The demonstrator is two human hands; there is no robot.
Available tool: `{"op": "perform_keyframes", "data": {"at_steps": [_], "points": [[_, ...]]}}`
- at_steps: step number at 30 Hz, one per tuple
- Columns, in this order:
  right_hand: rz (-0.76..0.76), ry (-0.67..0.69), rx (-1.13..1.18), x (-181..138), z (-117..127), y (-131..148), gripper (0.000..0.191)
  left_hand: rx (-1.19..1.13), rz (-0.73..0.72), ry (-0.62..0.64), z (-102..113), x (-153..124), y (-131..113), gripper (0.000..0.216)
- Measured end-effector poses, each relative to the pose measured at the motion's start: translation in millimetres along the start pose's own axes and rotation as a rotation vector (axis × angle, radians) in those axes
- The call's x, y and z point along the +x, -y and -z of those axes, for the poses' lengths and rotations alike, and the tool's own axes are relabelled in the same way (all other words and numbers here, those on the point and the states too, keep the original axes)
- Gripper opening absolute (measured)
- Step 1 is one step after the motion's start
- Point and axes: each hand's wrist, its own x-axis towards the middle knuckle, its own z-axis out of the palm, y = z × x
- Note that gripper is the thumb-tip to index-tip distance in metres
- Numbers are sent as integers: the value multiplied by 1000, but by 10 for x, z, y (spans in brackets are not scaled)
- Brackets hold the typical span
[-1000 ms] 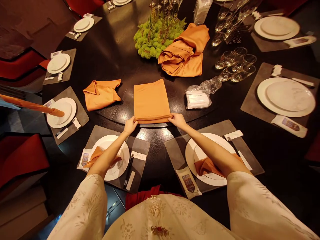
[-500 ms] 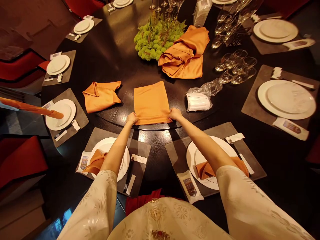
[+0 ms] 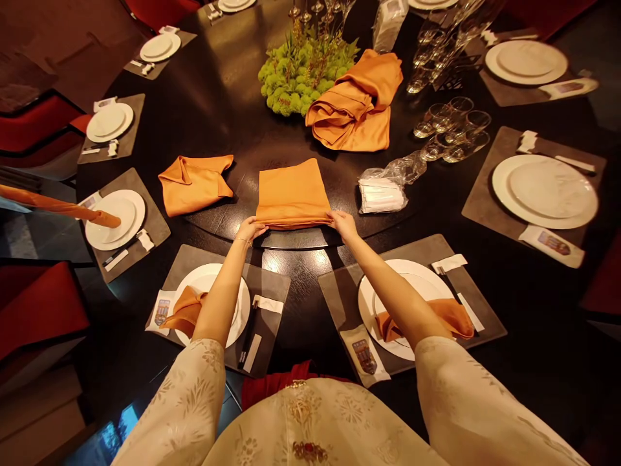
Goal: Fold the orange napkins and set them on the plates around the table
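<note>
In mid-frame, the left hand and right hand hold the near corners of a folded orange napkin on the dark bench. Green foliage sits upper centre, glasses upper right.

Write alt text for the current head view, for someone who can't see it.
A person's left hand and right hand hold the near edge of a folded orange napkin on a dark table. Farther back sit greenery, more orange cloth and glasses; plates line the table's edge.
</note>
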Motion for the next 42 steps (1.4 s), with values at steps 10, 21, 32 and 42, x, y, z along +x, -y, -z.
{"op": "perform_keyframes", "data": {"at_steps": [10,21,32,42], "points": [[532,-122,-650,-488,-29,-446,15,598,-305,-468,-123,-229,438,16],[959,335,-1055,-454,100,-476,42,1486,-990,153,65,-267,580,43],[273,168,-736,-137,143,-168,20,887,-452,-86,196,-33,346,43],[-23,97,-877,262,-55,61,33,852,6,-262,22,332,41,22]]}}
